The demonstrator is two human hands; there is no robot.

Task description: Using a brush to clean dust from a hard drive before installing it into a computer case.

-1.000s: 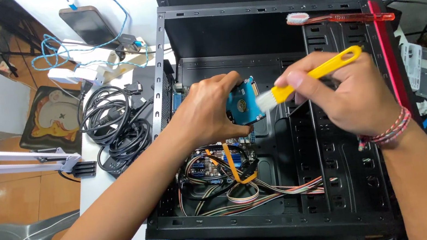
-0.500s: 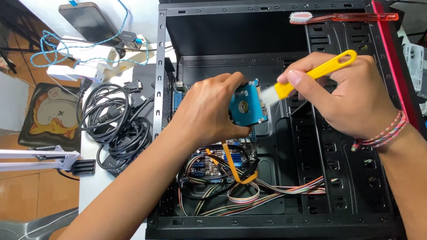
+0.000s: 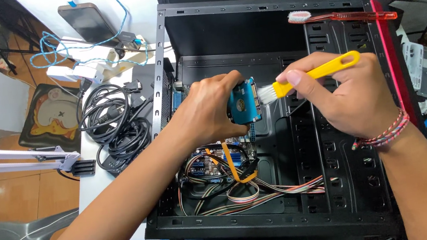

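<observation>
brush (image 3: 317,74): yellow handle, white bristles
drive (image 3: 244,102): blue-green board face
computer case (image 3: 267,25): black, with a red strip along one edge
toothbrush (image 3: 343,16): clear red, white bristles
flat cable (image 3: 233,164): orange
ribbon wires (image 3: 277,188): striped red, green, white, grey
bracelet (image 3: 385,133): braided red and pale threads
coiled cables (image 3: 115,124): black
table (image 3: 88,169): white

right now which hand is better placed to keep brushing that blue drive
Right. The right hand grips the yellow brush, bristles at the blue drive; the left hand is busy holding it.
</observation>
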